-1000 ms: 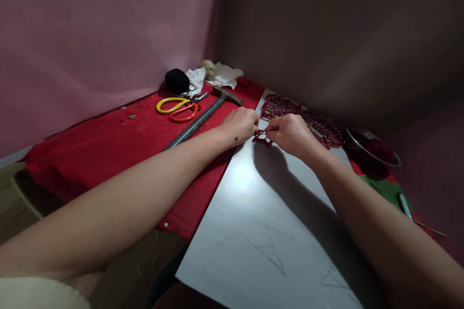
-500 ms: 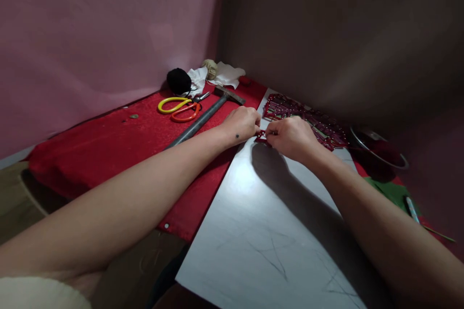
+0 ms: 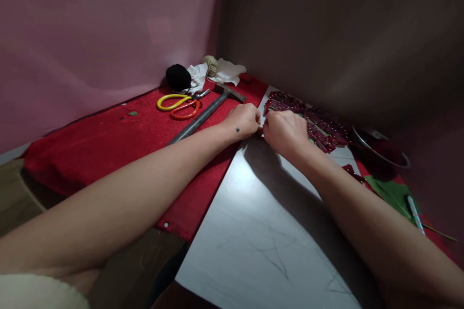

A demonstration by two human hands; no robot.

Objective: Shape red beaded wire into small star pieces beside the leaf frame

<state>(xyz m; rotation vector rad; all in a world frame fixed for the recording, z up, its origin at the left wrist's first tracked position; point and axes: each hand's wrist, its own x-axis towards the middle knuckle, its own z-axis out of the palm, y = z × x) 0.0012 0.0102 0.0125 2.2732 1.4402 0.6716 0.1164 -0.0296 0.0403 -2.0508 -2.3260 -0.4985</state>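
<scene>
We are looking into a dim corner where a pink wall meets a brown one, down at a tabletop draped in red cloth with a pale grey board laid over its right part. Our two bare arms reach forward and meet at the far edge of that board. Our left hand and right hand are knuckle to knuckle, both curled closed, and between their fingertips we pinch a small dark red piece; only a sliver of it shows, so we cannot tell its shape or which way its long axis runs. The two hands are equally near it, one on either side.

Just beyond the right hand, touching or nearly touching it, lies the red beaded panel, a flat mat of red tubes and small beads that stretches away to the right along the brown wall. The pinched piece sits at the panel's near-left corner.

Left of our hands a hammer lies diagonally on the cloth, its head toward the corner, with yellow and orange scissors beside it, then a black ball of yarn and white cloth. To the right we see a metal bowl, green leaf cut-outs and a pen.
</scene>
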